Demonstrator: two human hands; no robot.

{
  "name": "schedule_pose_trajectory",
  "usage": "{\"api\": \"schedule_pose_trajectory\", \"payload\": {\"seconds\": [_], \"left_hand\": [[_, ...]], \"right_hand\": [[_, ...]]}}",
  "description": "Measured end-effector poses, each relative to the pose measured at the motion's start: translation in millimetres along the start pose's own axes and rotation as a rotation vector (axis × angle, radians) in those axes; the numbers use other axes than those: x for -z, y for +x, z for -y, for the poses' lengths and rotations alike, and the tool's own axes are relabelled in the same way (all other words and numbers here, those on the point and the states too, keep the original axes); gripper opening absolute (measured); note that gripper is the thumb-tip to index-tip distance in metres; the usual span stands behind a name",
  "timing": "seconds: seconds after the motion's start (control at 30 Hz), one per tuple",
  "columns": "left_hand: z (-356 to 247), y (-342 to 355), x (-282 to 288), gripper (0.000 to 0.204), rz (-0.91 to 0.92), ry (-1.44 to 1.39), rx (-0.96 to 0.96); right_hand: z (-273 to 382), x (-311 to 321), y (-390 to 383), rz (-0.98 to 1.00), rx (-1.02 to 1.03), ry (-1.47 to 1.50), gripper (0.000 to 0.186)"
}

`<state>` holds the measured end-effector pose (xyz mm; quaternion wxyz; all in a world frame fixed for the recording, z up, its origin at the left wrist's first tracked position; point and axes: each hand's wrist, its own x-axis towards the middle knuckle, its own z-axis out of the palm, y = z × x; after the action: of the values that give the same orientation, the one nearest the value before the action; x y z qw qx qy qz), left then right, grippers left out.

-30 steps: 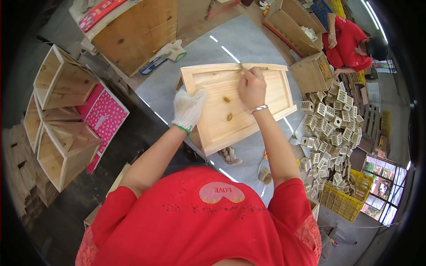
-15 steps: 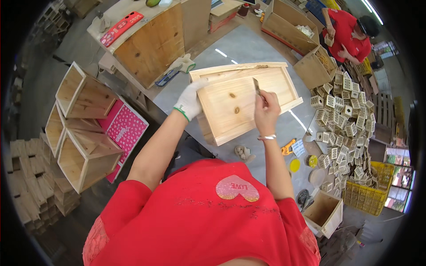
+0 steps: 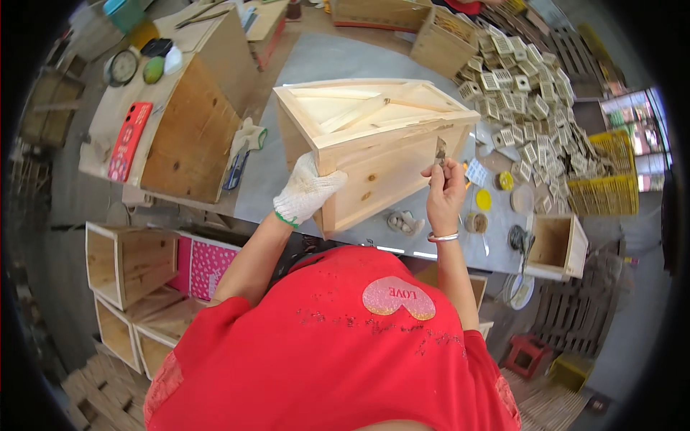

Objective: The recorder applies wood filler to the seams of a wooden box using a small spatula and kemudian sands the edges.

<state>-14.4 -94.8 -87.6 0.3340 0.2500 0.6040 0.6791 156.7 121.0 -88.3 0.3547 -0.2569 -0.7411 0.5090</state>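
A pale wooden box [image 3: 381, 176] stands tilted on the grey tabletop in front of me, its framed upper side with slanting strips facing up. My left hand [image 3: 309, 190], in a white knit glove with a green cuff, is closed around the box's near left corner. In my bare right hand [image 3: 447, 190] a small putty knife [image 3: 440, 149] is pinched by the handle. Its blade points up, close to the right end of the box's knotted side panel; whether it touches the wood I cannot tell. A crumpled light cloth [image 3: 405, 223] lies near the table's front edge.
Right of my hand are a yellow lid [image 3: 483, 199], a jar [image 3: 475, 223] and a small wooden box [image 3: 555, 246]. Small slotted wooden blocks [image 3: 528, 100] pile up beyond, beside a yellow crate [image 3: 607, 172]. A utility knife [image 3: 235, 170] and loose glove [image 3: 248, 138] lie left.
The box has been tipped, so its framed upper side shows more and the side panel is steeper. My right hand with the putty knife has moved off the panel's middle to its right end.
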Motion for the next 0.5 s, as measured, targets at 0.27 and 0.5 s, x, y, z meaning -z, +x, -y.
{"api": "schedule_pose_trajectory", "payload": {"seconds": [0.27, 0.5], "left_hand": [[6.1, 3.5, 17.8, 0.043, 0.013, 0.06, -0.013], [25.3, -3.2, 37.2, 0.043, -0.017, 0.084, -0.014]], "right_hand": [[-5.2, 6.7, -24.1, -0.11, 0.019, -0.024, 0.009], [-9.5, -0.6, -25.0, -0.097, -0.005, -0.056, 0.012]]}}
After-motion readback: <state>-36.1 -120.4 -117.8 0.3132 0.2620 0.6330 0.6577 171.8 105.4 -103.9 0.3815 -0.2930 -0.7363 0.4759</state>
